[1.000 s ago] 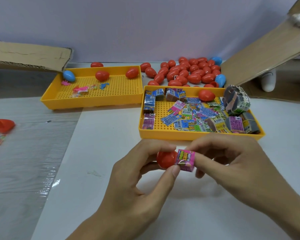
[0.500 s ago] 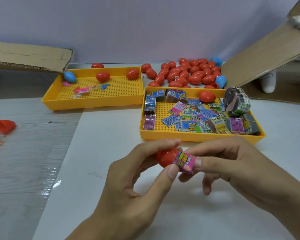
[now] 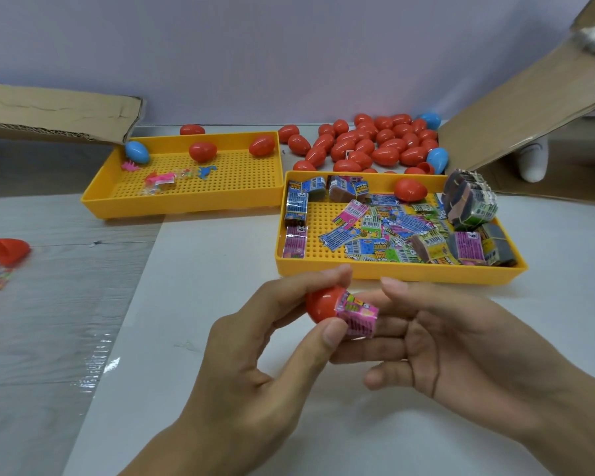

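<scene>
- Watching from my remote seat, I saw the right hand (image 3: 454, 345) let go. Half a second earlier its thumb and forefinger had pinched the pink printed paper packet (image 3: 358, 316). Now its fingers (image 3: 385, 326) lay nearly straight and a little apart, with the thumb lifted clear, and they only backed the packet from behind.
- The left hand (image 3: 255, 365) had kept its hold. Forefinger on top and thumb below were clamped on the red plastic egg shell (image 3: 320, 304), which it held above the white table, just in front of the near yellow perforated plastic tray (image 3: 392, 271).
- The packet had gone from the shell's mouth to partly inside it. It sat tilted, with one end in the opening and most of its length still sticking out to the right.
- I judged the stuffing started but not finished. The packet needed a push from the flat right fingers to seat fully, and it could spring back out, since nothing pinched it any more.
- The tray of spare packets and the heap of red plastic eggs (image 3: 368, 146) behind it lay as they had before.
</scene>
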Tool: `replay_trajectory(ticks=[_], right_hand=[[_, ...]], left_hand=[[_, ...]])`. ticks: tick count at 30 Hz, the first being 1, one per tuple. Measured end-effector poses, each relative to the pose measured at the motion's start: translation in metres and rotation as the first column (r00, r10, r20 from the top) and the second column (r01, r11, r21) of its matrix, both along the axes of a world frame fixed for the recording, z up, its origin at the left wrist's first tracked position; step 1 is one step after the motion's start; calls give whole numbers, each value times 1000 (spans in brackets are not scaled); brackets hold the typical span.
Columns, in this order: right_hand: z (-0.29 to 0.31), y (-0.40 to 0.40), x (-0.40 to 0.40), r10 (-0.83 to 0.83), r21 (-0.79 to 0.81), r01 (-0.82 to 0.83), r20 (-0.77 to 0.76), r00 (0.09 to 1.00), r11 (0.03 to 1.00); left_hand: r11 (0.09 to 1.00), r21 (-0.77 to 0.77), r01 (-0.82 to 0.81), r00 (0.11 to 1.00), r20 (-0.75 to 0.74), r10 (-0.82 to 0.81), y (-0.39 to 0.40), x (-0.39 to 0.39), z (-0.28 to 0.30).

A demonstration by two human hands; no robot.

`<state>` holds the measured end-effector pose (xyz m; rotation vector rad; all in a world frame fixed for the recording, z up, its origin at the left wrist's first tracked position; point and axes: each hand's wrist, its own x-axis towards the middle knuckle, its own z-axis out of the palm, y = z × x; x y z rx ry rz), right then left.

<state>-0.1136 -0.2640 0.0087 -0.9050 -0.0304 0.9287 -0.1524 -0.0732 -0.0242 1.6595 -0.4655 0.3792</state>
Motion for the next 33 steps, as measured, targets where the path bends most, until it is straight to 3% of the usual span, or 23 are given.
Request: replay_trajectory(ticks=[5,13,24,33], right_hand=[[-3,5,-5,-79,-120,78,-3,997,990],[-3,4,-4,-144,-223,147,33,989,964],[-1,-1,-3,-101,-183,90,-50,994,979],[-1,1,-5,-120,-169,99,-123,985,981]], left_hand=[[982,189,19,1000,13,-22,-2,-2,0],[945,327,-21,997,72,-3,0,1,2],[937,349,-26,998,67,2,0,0,2],[960,281,22,1000,-5,-21,-1,-1,2]])
